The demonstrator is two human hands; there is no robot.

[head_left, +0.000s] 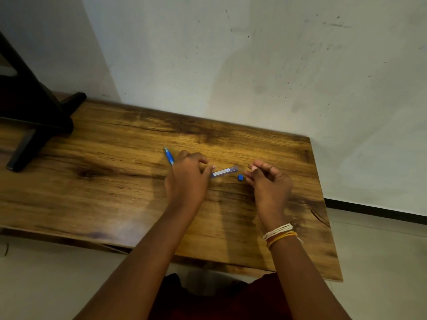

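A blue mechanical pencil [169, 156] lies on the wooden table [104, 181], its tip pointing away, its near end hidden under my left hand [188, 174]. That hand's fingers curl round the pencil. A clear lead tube [225, 172] with a blue label lies flat between my hands, next to my left thumb. Its small blue cap [240, 177] sits loose on the wood just right of it. My right hand [269, 181] pinches a thin dark lead [246, 163] between thumb and fingertips, the lead sticking up and away.
A black stand [34, 125] with splayed feet occupies the table's far left corner. A scuffed white wall [254, 65] runs along the far edge. The table's right edge [323, 204] drops to a pale floor. Thread bands [278, 234] circle my right wrist.
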